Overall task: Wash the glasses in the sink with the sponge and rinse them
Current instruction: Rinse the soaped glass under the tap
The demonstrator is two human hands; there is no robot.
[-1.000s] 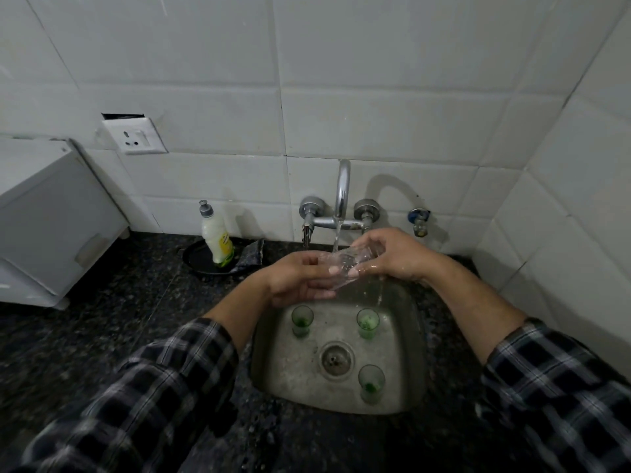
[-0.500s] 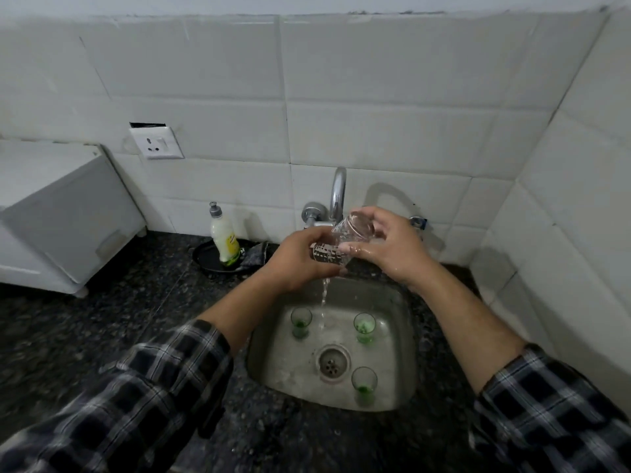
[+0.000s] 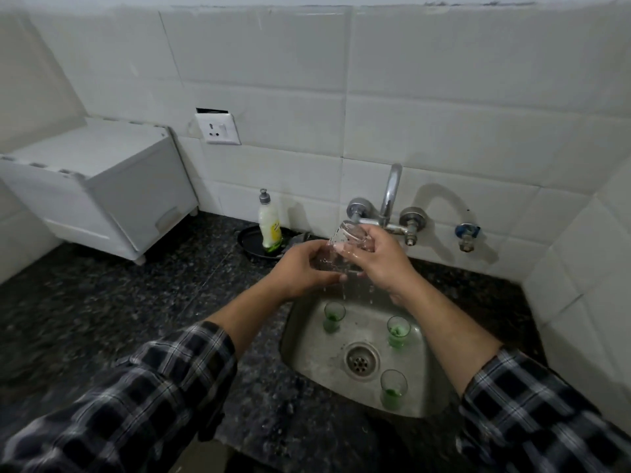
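Observation:
A clear glass [image 3: 345, 242] is held tipped over the steel sink [image 3: 307, 349], mouth pointing down and to the left, with water dripping from it. My left hand [image 3: 304, 268] grips its lower end and my right hand [image 3: 379, 257] grips its upper part below the tap [image 3: 389, 196]. Three small glasses with green residue stand in the basin: one at the back left [image 3: 333, 315], one at the back right [image 3: 397, 331], one at the front [image 3: 392, 392]. No sponge is in view.
A dish soap bottle [image 3: 269, 223] stands on a black tray [image 3: 247, 242] left of the tap, with a dark cloth beside it. A white box-like appliance [image 3: 112, 196] sits on the dark granite counter [image 3: 102, 302] at the left. A wall socket [image 3: 218, 129] is above.
The camera has tilted and the view shifted right. Both hands keep hold of the glass, which is tipped further, and the stream pouring from it has thinned to drips.

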